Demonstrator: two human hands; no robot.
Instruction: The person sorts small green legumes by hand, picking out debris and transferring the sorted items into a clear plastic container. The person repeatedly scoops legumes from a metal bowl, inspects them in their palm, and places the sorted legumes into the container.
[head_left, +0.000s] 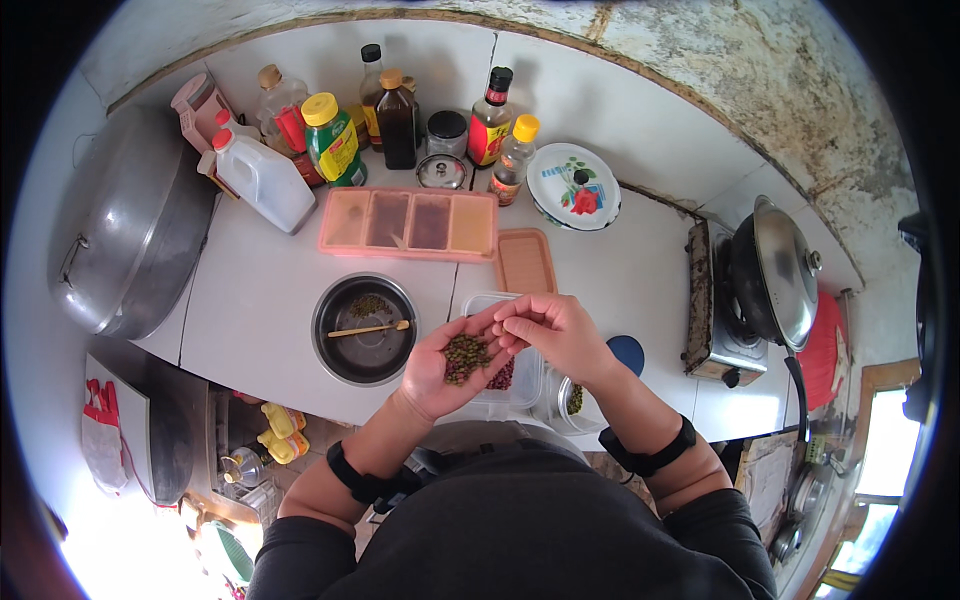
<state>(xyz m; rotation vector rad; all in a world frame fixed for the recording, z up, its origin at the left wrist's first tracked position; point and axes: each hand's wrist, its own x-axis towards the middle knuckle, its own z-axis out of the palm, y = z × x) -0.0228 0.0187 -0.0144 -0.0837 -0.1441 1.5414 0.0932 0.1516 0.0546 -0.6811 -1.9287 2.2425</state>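
My left hand (450, 367) is palm up and cupped around a small heap of mostly green beans (466, 358), with a few reddish ones among them. Just above its fingers, my right hand (551, 330) has thumb and fingertips pinched together. Whether a bean is between them is too small to tell. Beneath both hands sits a clear plastic container (530, 379) with dark red beans (501, 375) in it, partly hidden. A clear jar (562, 405) lies on its side under my right forearm, with green beans inside. To the left, a metal bowl (365, 367) contains some green beans (370, 305) and a small wooden spoon (367, 329).
Behind the bowl stands a pink four-compartment seasoning box (409, 225); an orange-brown lid (525, 261) lies beside it. Several bottles (396, 120) line the wall near an enamel lid (574, 187). A gas stove (724, 322) bears a lidded wok (776, 270). A large aluminium pot (135, 225) leans left.
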